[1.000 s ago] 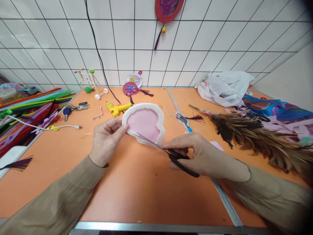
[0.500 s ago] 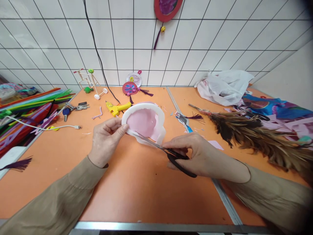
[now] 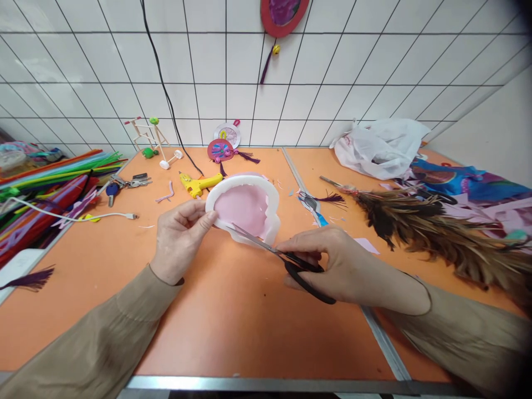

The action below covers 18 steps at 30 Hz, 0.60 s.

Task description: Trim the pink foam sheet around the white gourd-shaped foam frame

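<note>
My left hand (image 3: 182, 238) pinches the left edge of a white ring-shaped frame (image 3: 274, 191) between thumb and fingers, above the table. Inside the ring is a pink sheet (image 3: 241, 208) with a ragged right edge. In my right hand (image 3: 332, 257) is a pair of black-handled scissors (image 3: 301, 271), fingers around the handles. The blades point up and left and lie along the lower inner edge of the ring, over the pink sheet. Whether they are biting into it I cannot tell.
Behind the ring lies a yellow glue gun (image 3: 199, 184). Pipe cleaners (image 3: 50, 194), keys (image 3: 112, 191) and a white cable (image 3: 70, 216) are at left. A feather duster (image 3: 432, 233) and a white plastic bag (image 3: 378, 147) lie at right. Two round tasselled ornaments (image 3: 220, 149) rest by the tiled wall.
Both hands, the ring and the scissors stay in nearly the same place. The scissors' blades have shifted very slightly; the ring still has its ragged pink sheet.
</note>
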Motion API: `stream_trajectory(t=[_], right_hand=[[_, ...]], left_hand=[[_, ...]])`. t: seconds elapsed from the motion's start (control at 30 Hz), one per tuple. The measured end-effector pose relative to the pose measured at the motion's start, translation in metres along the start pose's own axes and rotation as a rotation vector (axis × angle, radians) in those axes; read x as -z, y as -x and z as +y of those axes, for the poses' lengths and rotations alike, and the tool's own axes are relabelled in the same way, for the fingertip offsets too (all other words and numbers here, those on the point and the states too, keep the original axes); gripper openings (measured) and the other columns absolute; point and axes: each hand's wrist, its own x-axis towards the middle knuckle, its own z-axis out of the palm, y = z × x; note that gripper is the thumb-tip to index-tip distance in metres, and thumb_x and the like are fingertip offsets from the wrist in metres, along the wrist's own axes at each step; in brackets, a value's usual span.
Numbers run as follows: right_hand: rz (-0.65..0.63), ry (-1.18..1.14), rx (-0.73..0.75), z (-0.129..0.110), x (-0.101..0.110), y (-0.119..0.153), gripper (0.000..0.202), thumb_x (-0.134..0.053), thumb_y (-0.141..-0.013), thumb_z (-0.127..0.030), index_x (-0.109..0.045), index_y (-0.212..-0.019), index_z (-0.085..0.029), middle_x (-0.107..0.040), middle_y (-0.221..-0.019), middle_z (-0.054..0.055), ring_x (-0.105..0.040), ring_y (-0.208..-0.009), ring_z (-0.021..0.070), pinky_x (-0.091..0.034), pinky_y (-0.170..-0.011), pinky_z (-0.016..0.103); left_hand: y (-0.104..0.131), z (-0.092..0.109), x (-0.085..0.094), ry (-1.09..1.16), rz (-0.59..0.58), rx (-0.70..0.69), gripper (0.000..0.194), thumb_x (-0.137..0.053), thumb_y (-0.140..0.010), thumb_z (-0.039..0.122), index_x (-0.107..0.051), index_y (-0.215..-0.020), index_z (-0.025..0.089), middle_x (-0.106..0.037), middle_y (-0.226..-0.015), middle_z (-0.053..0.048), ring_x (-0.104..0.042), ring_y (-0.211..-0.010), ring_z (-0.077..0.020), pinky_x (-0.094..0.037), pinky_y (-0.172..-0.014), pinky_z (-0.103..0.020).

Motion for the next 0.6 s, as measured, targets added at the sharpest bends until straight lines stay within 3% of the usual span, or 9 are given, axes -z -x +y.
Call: stream_trajectory(t=[0.13, 0.37, 0.6], right_hand=[[-0.068, -0.025, -0.062, 0.001, 0.0, 0.001, 0.01, -0.066, -0.078, -0.016, -0.063, -0.07, -0.019, -0.041, -0.051, -0.006, -0.033, -0.048, 0.0071, -0.03, -0.043, 0.022], [-0.005, -0.051, -0.005, 0.007, -0.006, 0.002, 0.002, -0.069, -0.079, -0.019, -0.068, -0.078, -0.018, -0.046, -0.054, -0.005, -0.036, -0.05, 0.0071, -0.031, -0.044, 0.022], [0.015, 0.001, 0.021, 0.012, -0.01, 0.001, 0.023, -0.066, -0.077, -0.019, -0.055, -0.058, -0.019, -0.05, -0.058, -0.003, -0.038, -0.054, 0.0078, -0.034, -0.049, 0.022]], left_hand=[[0.0, 0.0, 0.0, -0.014, -0.008, -0.002, 0.016, -0.084, -0.075, 0.034, -0.078, -0.079, 0.019, -0.076, -0.071, -0.003, -0.071, -0.066, -0.017, -0.059, -0.068, -0.028], [0.001, 0.001, -0.002, -0.002, -0.006, 0.01, 0.021, -0.085, -0.072, 0.038, -0.078, -0.077, 0.019, -0.075, -0.07, -0.003, -0.071, -0.065, -0.0186, -0.06, -0.068, -0.03], [0.0, -0.003, 0.0, 0.074, -0.004, 0.059, 0.017, -0.087, -0.07, 0.033, -0.078, -0.076, 0.02, -0.076, -0.068, -0.001, -0.069, -0.062, -0.0144, -0.058, -0.067, -0.025]])
